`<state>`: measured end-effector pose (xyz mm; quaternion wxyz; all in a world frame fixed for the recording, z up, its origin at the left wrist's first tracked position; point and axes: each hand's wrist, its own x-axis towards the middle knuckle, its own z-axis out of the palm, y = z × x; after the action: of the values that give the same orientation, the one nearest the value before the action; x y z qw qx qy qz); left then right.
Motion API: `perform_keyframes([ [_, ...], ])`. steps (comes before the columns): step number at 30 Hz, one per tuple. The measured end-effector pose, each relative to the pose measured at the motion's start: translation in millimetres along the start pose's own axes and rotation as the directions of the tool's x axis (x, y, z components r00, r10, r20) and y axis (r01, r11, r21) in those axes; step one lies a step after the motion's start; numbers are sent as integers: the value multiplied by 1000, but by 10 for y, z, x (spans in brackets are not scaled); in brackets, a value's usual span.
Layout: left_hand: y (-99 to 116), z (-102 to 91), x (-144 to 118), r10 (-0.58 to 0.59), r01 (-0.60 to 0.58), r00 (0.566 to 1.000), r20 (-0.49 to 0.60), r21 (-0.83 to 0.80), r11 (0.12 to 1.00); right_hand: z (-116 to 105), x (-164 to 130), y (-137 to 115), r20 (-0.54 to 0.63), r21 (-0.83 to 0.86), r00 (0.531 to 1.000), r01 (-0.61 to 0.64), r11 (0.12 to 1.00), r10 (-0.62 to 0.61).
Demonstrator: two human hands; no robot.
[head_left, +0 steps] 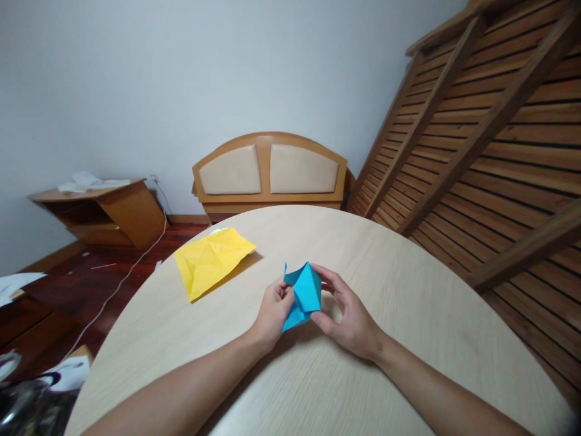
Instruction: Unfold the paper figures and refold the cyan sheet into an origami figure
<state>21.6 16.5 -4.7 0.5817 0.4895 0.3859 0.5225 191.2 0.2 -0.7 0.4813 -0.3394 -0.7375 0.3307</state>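
Note:
Between my hands is a partly folded sheet of blue origami paper, held just above the table with its folds standing out at angles. My left hand pinches its left side, thumb on top and fingers curled behind. On the right side, my right hand holds the paper's edge, the fingers at the upper corner and the thumb at the lower one. A creased yellow sheet of paper lies to the left of the blue one, its edges lifted a little off the surface. Something white shows behind its far edge.
The round light-wood table spreads beneath my hands. Beyond it stands a headboard with two cream panels. A slatted wooden frame leans at the right. At the left are a low cabinet and a white cable on the floor.

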Motion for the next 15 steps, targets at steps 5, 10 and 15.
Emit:
perform_keyframes([
  [5, -17, -12, -56, -35, 47, 994, 101, -117, 992, 24, 17, 19, -179, 19, 983, -30, 999, 33],
  [10, -9, 52, -111, -10, 41, 978, 211, -142, 989, 45, 93, 84, -347, 105, 932, -69, 992, 101],
  [15, -15, 97, -93, 28, -19, 990, 139, -66, 998, 30, 78, 82, -279, 80, 952, -110, 991, 129],
])
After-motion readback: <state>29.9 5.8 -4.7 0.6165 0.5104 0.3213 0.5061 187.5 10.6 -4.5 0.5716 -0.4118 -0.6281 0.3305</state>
